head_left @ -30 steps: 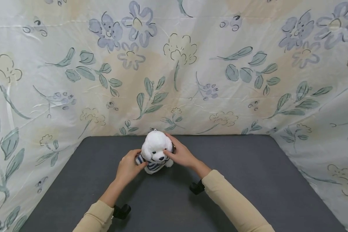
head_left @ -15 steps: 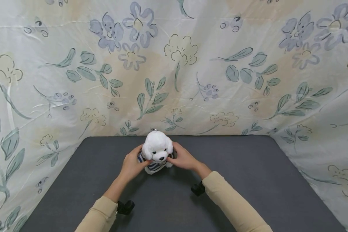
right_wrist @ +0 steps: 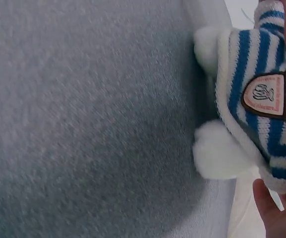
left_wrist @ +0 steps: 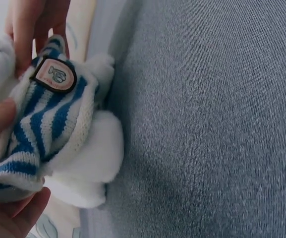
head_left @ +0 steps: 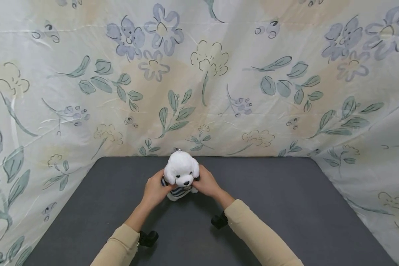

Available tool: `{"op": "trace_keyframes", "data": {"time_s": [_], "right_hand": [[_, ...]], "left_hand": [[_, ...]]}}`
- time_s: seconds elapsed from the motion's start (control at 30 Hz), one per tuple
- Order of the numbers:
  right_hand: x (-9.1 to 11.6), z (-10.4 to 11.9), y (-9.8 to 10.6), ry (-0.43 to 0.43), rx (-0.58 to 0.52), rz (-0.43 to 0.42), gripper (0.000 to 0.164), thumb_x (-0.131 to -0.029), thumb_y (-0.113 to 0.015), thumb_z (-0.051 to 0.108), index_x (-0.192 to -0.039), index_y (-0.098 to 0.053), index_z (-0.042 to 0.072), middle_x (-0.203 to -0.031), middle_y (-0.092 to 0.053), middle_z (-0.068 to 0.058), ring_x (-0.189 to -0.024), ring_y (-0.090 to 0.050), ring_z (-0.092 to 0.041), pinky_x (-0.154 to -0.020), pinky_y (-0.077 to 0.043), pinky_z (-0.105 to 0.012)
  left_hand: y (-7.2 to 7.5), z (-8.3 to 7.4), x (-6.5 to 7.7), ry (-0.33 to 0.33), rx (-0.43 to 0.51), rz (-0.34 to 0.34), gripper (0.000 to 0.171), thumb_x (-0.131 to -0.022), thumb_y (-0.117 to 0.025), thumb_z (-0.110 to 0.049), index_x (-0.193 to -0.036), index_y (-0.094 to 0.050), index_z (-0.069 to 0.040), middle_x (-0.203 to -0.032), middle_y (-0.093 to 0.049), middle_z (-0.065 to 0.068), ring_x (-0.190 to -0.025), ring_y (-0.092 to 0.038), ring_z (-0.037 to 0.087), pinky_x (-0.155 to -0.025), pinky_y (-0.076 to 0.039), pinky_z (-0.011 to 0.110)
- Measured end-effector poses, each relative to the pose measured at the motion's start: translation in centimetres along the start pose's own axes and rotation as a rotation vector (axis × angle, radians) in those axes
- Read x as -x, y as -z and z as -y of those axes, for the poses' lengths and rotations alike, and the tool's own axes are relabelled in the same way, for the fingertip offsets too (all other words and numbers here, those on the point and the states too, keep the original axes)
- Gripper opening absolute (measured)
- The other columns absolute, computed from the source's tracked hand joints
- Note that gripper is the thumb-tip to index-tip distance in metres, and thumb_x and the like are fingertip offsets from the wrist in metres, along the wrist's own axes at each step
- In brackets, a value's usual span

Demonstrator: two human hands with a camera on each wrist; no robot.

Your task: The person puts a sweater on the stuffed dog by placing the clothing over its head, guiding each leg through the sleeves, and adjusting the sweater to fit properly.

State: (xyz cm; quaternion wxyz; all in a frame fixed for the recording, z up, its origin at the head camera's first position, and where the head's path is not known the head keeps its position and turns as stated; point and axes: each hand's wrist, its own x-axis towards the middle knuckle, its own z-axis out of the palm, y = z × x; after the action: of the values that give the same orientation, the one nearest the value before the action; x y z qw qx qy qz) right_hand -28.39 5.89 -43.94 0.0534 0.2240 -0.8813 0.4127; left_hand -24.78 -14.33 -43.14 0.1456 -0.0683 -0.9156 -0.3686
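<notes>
A white plush dog (head_left: 181, 164) in a blue-and-white striped knit sweater sits upright near the back of the dark table, its face toward me. My left hand (head_left: 155, 189) holds it at the sweater's side, thumb in front under the chin and fingers behind. On the opposite side my right hand (head_left: 207, 181) holds it just below the ear, thumb at the front. A rounded badge (left_wrist: 56, 74) with a dark border shows on the sweater's chest in the left wrist view. White feet (right_wrist: 219, 151) rest at the tabletop in the right wrist view.
The grey tabletop (head_left: 269, 207) spreads on both sides of the dog. A flower-printed cloth (head_left: 219, 122) hangs right behind its back edge and along the sides. Black wrist cameras (head_left: 148, 238) sit under both forearms.
My right hand has come down from the dog's head and face to its side below the ear. My left hand has shifted slightly up and inward. The dog stays in about the same spot.
</notes>
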Motion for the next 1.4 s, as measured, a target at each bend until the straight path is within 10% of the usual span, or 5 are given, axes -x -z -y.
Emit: {"op": "trace_keyframes", "data": {"time_s": [0.77, 1.07, 1.4], "right_hand": [[0.7, 0.1, 0.0, 0.029, 0.031, -0.061, 0.039, -0.084, -0.064, 0.015, -0.121, -0.053, 0.011, -0.113, -0.057, -0.007, -0.09, -0.055, -0.018, -0.074, -0.045, -0.034], [1.2, -0.1, 1.0, 0.116, 0.064, 0.075, 0.045, -0.087, -0.062, 0.017, -0.129, -0.046, 0.013, -0.116, -0.052, -0.005, -0.079, -0.048, -0.012, -0.065, -0.042, -0.027], [1.8, 0.2, 1.8, 0.143, 0.122, -0.045, 0.044, -0.082, -0.069, 0.019, -0.121, -0.051, 0.01, -0.11, -0.056, -0.006, -0.094, -0.056, -0.017, -0.076, -0.046, -0.035]], "left_hand": [[-0.4, 0.1, 0.0, -0.071, 0.002, -0.157, 0.048, -0.068, -0.08, -0.017, -0.112, -0.063, -0.006, -0.105, -0.067, 0.014, -0.096, -0.063, 0.031, -0.077, -0.049, 0.048], [-0.1, 0.1, 0.2, -0.053, 0.005, -0.137, 0.042, -0.069, -0.079, -0.019, -0.107, -0.066, -0.009, -0.101, -0.068, 0.011, -0.094, -0.064, 0.028, -0.076, -0.049, 0.046], [0.5, -1.2, 0.4, -0.064, 0.067, -0.074, 0.041, -0.069, -0.079, -0.022, -0.106, -0.066, -0.009, -0.106, -0.065, 0.008, -0.098, -0.061, 0.026, -0.081, -0.048, 0.045]]}}
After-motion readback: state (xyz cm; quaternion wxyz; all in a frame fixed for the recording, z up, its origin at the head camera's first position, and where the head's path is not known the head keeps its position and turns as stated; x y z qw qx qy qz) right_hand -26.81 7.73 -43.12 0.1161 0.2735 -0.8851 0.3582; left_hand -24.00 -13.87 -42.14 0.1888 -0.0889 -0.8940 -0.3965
